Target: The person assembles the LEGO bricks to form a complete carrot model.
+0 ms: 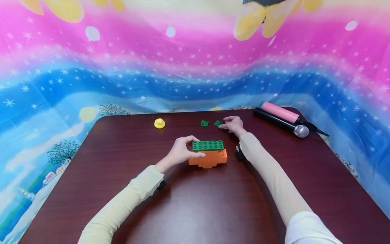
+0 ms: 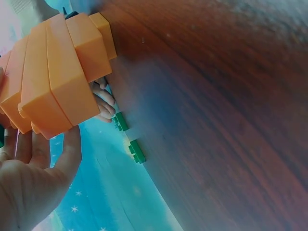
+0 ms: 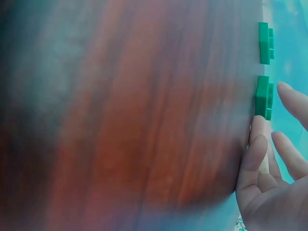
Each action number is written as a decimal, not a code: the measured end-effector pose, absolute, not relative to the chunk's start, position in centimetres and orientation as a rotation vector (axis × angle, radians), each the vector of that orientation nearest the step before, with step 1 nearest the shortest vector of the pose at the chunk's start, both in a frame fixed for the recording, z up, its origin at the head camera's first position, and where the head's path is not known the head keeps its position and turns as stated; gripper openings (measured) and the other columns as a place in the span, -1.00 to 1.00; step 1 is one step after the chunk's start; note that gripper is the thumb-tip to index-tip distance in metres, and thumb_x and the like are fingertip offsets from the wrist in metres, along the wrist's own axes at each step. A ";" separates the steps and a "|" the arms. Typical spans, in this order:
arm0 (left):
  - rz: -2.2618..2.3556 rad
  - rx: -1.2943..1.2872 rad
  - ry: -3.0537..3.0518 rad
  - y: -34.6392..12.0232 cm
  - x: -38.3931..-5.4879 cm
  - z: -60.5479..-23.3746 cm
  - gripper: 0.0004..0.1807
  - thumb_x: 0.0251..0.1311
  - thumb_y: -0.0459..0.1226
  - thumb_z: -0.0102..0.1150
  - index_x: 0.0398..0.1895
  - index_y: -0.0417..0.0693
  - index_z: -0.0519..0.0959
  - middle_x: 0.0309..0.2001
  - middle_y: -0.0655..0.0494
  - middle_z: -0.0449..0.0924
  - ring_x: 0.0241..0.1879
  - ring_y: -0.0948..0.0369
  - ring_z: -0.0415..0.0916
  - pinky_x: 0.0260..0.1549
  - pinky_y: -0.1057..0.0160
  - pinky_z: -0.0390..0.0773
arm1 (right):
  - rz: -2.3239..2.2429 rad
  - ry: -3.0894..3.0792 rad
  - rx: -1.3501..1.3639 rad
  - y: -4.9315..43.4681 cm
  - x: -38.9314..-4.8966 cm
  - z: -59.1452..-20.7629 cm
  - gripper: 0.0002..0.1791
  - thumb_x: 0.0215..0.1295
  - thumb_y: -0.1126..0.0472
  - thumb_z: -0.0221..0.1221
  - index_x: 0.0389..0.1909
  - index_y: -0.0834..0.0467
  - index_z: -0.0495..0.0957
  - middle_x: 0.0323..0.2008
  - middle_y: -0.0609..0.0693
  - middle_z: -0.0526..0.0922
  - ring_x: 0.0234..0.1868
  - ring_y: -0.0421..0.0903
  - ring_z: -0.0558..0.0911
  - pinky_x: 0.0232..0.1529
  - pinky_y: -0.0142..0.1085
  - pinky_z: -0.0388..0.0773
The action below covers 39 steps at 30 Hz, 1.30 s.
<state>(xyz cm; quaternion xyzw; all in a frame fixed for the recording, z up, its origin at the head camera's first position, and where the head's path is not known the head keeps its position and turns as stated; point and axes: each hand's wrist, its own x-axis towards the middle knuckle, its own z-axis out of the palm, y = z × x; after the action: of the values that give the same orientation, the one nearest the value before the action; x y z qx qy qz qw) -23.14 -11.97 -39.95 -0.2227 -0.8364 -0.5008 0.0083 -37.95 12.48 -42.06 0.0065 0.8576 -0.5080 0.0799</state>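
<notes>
My left hand (image 1: 179,150) grips the left end of a toy building-brick model, thumb on the near side and fingers behind. The model's orange bricks (image 1: 210,158) step inward toward the bottom, and a row of green studded bricks (image 1: 208,145) tops it. In the left wrist view the orange underside (image 2: 57,72) shows large above the palm. Farther back, my right hand (image 1: 234,124) reaches to a small flat green brick (image 1: 218,123), fingertips right at its edge and fingers spread in the right wrist view. A second flat green brick (image 1: 204,123) lies just left of it.
A yellow rubber duck (image 1: 159,123) sits at the back left of the dark wooden table (image 1: 195,203). At the back right lie a black microphone (image 1: 280,121) and a pink cylinder (image 1: 280,112). A printed cloth (image 1: 195,67) hangs behind the table.
</notes>
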 end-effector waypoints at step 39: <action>-1.512 -0.674 -2.643 -12.0 -23.1 -39.9 -0.58 -0.10 -0.14 0.51 -0.15 -0.02 0.62 -0.28 0.18 0.65 -0.16 0.17 0.46 -0.20 0.19 0.53 | -1.481 2.441 -0.015 13.3 -37.0 -39.8 -0.44 0.16 0.16 0.33 0.19 0.21 0.46 -0.03 0.25 0.66 -0.40 -0.15 0.73 -0.19 -0.12 0.65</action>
<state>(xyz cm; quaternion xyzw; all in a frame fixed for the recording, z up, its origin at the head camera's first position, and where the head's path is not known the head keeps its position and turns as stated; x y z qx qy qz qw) -23.11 -12.03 -39.90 -0.2160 -0.8475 -0.4847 0.0118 -37.02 13.29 -39.83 -0.0051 0.8462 -0.5134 0.1425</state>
